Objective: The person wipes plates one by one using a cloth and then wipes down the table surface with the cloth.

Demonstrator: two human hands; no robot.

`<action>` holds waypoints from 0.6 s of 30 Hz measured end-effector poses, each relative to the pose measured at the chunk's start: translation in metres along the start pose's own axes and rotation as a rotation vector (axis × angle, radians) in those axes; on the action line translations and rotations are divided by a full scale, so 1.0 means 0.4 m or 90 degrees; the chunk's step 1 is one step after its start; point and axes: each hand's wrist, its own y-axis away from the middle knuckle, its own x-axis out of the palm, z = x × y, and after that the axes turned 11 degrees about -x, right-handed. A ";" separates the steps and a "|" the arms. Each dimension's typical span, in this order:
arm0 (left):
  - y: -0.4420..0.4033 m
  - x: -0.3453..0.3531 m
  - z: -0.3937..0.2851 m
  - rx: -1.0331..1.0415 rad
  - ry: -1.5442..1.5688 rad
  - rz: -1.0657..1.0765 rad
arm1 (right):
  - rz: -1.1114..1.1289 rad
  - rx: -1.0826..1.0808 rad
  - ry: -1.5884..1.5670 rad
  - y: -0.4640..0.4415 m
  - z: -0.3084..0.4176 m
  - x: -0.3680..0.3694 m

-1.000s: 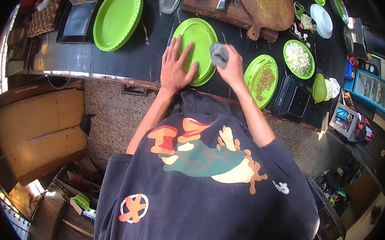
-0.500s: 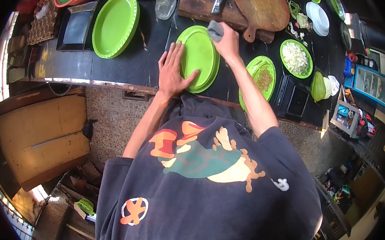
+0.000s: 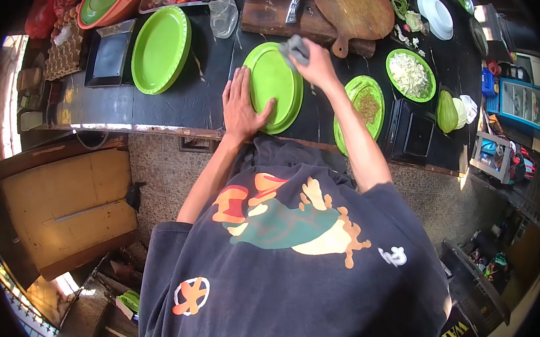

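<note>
A green oval plate point(image 3: 271, 90) lies face down on the dark table in front of me, apparently with another green rim beneath it. My left hand point(image 3: 242, 106) rests along its left edge, fingers stretched out and thumb over the near part of the plate. At the far right rim, my right hand point(image 3: 316, 66) is closed around a crumpled grey cloth point(image 3: 296, 49), which touches the plate there. Right of my right forearm is a green plate with brown crumbly food point(image 3: 367, 105), partly hidden by the arm.
Green plates point(image 3: 160, 51) and a black square dish point(image 3: 111, 53) are at left. A clear bottle point(image 3: 224, 18), a knife point(image 3: 298, 4) and a round wooden board point(image 3: 356, 9) stand or lie behind. At right are chopped white food point(image 3: 409, 76), black trays point(image 3: 412, 130) and a green chayote point(image 3: 446, 112).
The camera view has tilted slightly. My right hand has shifted the cloth a little left along the plate's far rim. My left hand stays at the plate's left edge.
</note>
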 end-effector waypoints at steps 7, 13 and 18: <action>-0.001 0.002 0.005 0.017 -0.020 0.003 | -0.044 0.050 -0.063 0.261 0.073 -0.030; -0.009 0.002 0.024 0.042 0.004 0.021 | -0.122 0.089 -0.007 0.173 0.039 0.007; -0.013 -0.009 0.018 0.039 0.008 0.020 | -0.053 0.026 0.023 -0.025 -0.003 0.036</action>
